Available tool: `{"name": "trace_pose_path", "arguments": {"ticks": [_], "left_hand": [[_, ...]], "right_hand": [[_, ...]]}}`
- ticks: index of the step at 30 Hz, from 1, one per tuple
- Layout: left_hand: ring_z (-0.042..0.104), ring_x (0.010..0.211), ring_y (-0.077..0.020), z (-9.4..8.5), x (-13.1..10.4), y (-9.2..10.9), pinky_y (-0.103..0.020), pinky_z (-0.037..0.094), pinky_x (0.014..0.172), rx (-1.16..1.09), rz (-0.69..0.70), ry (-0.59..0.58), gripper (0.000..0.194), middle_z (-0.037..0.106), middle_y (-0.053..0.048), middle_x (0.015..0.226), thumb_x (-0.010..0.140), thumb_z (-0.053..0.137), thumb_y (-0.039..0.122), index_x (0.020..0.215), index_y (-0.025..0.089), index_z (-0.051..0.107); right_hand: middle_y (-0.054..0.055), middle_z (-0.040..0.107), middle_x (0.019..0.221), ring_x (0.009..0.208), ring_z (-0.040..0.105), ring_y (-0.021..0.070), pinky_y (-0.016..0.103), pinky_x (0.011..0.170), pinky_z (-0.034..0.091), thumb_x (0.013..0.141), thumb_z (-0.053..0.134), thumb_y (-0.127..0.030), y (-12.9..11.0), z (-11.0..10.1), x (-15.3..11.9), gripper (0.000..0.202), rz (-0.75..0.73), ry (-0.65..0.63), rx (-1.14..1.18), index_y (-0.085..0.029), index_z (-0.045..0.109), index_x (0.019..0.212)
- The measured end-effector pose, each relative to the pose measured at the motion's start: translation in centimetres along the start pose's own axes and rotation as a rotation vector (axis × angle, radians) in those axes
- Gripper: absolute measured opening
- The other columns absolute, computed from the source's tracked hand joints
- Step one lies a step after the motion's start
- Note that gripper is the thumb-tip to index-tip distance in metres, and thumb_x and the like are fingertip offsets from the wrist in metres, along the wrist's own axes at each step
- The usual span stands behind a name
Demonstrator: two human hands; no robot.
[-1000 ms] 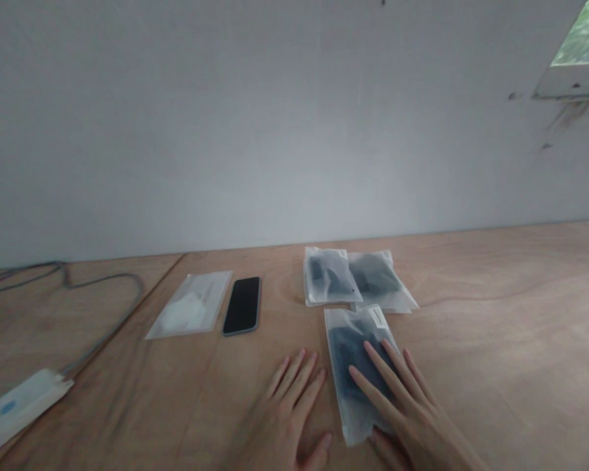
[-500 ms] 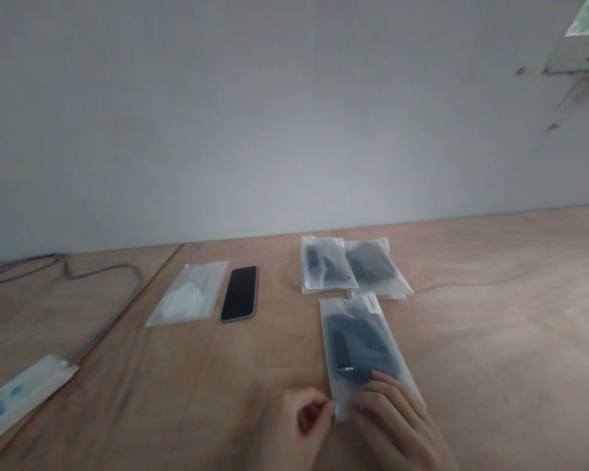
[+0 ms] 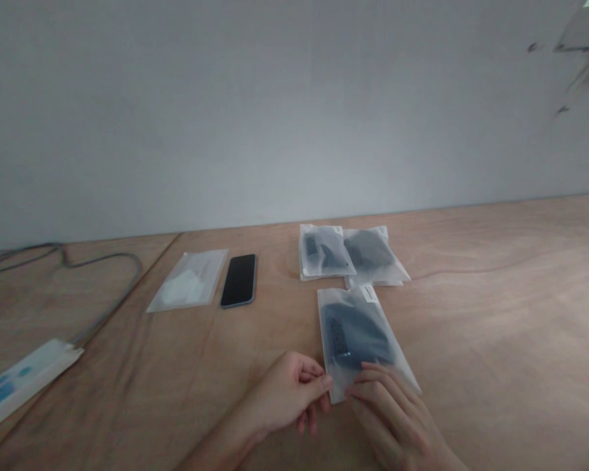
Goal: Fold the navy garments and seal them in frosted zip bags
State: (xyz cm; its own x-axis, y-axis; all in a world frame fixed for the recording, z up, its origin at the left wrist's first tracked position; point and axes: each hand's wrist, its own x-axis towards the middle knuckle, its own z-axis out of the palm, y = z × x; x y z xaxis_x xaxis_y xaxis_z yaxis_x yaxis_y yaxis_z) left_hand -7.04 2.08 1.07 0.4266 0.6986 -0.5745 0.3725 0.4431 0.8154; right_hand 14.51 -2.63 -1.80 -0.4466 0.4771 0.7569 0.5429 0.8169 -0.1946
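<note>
A frosted plastic zip bag (image 3: 358, 327) with a dark item inside and a white label at its top right lies in front of me on the wooden table. My left hand (image 3: 294, 392) pinches the bag's near left corner between thumb and index finger. At the near edge, my right hand (image 3: 392, 405) has its fingertips closed on the bag, bent over its lower part. What the dark item is, I cannot make out; the right hand covers the bag's near right part.
Beyond it lie similar filled bags, a left stack (image 3: 324, 252) overlapping a right one (image 3: 375, 255). To the left are a black-screened phone (image 3: 239, 281) and a flat translucent bag (image 3: 191, 281) with something white inside. A white power strip (image 3: 27, 383) with a grey cable (image 3: 112, 307) sits far left.
The view has tipped slightly, so everything on the table sits higher. My left hand has shifted, showing more forearm, and pinches the corner. The right hand stays at the bag's near edge.
</note>
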Motion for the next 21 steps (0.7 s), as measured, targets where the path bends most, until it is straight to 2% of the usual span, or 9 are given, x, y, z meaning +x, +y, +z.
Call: {"name": "trace_pose_path", "arguments": {"ticks": [4,6,9,11,12,15,19,21], "left_hand": [[0.055,0.043,-0.0077,-1.6,1.9,1.4,-0.02,0.038,0.042,0.074,0.023,0.065,0.04,0.069,0.0,0.068,0.09,0.07,0.051,0.073,0.016,0.061],[0.059,0.05,-0.0092,-2.7,3.2,2.4,-0.022,0.044,0.049,0.117,0.022,0.1,0.034,0.071,-0.002,0.075,0.097,0.067,0.043,0.078,0.014,0.064],[0.072,0.086,-0.0193,-4.5,5.1,4.0,-0.036,0.061,0.076,0.168,0.001,0.157,0.027,0.073,-0.009,0.111,0.102,0.066,0.038,0.112,0.013,0.07],[0.07,0.11,-0.0253,-5.6,6.3,5.0,-0.047,0.061,0.092,0.186,-0.007,0.203,0.037,0.067,-0.011,0.131,0.102,0.068,0.038,0.132,0.017,0.064],[0.068,0.115,-0.0265,-6.1,6.9,5.4,-0.049,0.06,0.095,0.193,-0.006,0.228,0.04,0.064,-0.011,0.136,0.101,0.069,0.038,0.136,0.019,0.062],[0.068,0.114,-0.0266,-7.0,8.1,6.0,-0.048,0.06,0.095,0.21,0.009,0.298,0.04,0.065,-0.011,0.135,0.101,0.068,0.038,0.135,0.018,0.062],[0.068,0.114,-0.0263,-7.2,8.1,5.2,-0.049,0.06,0.095,0.233,0.034,0.37,0.039,0.065,-0.011,0.136,0.102,0.069,0.038,0.135,0.018,0.062],[0.072,0.098,-0.0225,-6.9,7.0,4.2,-0.041,0.062,0.083,0.249,0.057,0.417,0.037,0.07,-0.01,0.122,0.103,0.066,0.04,0.131,0.017,0.063]], "right_hand": [[0.007,0.074,0.09,0.088,0.072,0.019,0.037,0.098,0.063,0.108,0.039,-0.006,-0.3,-0.1,-0.1,0.03,0.007,0.006,0.039,-0.013,0.068,0.099],[0.007,0.074,0.092,0.091,0.073,0.0192,0.035,0.096,0.063,0.107,0.04,-0.006,-0.4,-0.2,-0.3,0.03,0.016,0.009,0.036,-0.014,0.067,0.098],[0.008,0.075,0.096,0.097,0.072,0.021,0.035,0.095,0.063,0.105,0.043,-0.004,-0.5,-0.5,-0.8,0.028,0.005,0.01,0.007,-0.016,0.066,0.094],[0.008,0.075,0.097,0.099,0.072,0.0218,0.037,0.097,0.062,0.104,0.044,-0.002,-0.6,-0.7,-1.0,0.028,0.001,-0.006,0.005,-0.016,0.067,0.096],[0.008,0.075,0.097,0.099,0.072,0.0219,0.037,0.097,0.062,0.103,0.043,-0.002,-0.6,-0.8,-1.1,0.029,0.004,-0.017,0.014,-0.016,0.067,0.097],[0.008,0.074,0.098,0.097,0.072,0.0212,0.035,0.093,0.062,0.102,0.042,0.0,-0.6,-0.6,-1.3,0.03,0.027,-0.05,0.053,-0.017,0.068,0.101],[0.007,0.072,0.097,0.092,0.071,0.0205,0.035,0.089,0.063,0.1,0.05,-0.003,-0.4,0.1,-1.5,0.023,0.057,-0.082,0.074,-0.018,0.068,0.103],[0.009,0.072,0.104,0.098,0.07,0.0231,0.039,0.091,0.063,0.099,0.059,-0.009,-0.3,0.2,-1.5,0.014,0.077,-0.079,0.057,-0.017,0.068,0.108]]}}
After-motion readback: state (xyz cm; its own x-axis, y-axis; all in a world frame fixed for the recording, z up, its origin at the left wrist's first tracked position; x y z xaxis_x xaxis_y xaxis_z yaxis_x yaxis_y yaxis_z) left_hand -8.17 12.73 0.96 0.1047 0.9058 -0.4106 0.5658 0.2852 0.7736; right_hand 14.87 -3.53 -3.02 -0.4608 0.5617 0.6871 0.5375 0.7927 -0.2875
